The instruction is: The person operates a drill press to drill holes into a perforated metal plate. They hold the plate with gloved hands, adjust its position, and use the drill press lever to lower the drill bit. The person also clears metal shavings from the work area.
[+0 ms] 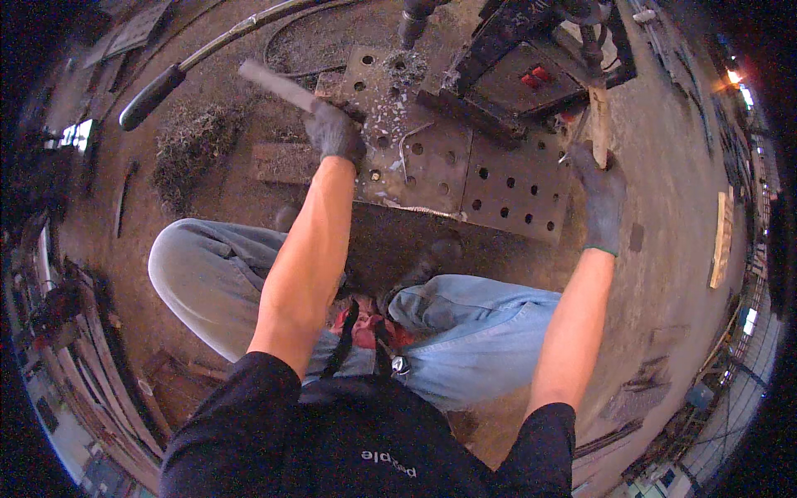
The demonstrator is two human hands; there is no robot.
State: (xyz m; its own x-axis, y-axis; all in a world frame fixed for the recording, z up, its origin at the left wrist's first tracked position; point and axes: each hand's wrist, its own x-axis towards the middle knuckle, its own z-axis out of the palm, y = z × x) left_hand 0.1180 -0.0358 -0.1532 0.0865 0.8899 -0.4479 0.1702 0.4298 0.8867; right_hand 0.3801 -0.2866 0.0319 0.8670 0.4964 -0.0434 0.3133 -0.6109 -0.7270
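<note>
My left hand (pixel 336 134), in a dark grey glove, is closed at the left edge of a steel plate (pixel 506 170) drilled with rows of holes. From it a flat, greyish stick-like bar (pixel 281 85) points up and to the left; its kind is unclear. On the far right my gloved right hand (pixel 603 195) is closed round the lower end of a light wooden handle (pixel 598 124), just beyond the plate's right edge. The handle's upper end meets dark machine parts, so what it joins is hidden. Metal chips (pixel 403 70) and a thin bent strip (pixel 407 149) lie on the plate.
A black machine (pixel 523 79) with red switches stands over the plate's far side. A long lever with a black grip (pixel 154 98) reaches in at upper left. Heaped metal shavings (pixel 195 153) cover the floor there. A wooden board (pixel 721 241) lies far right.
</note>
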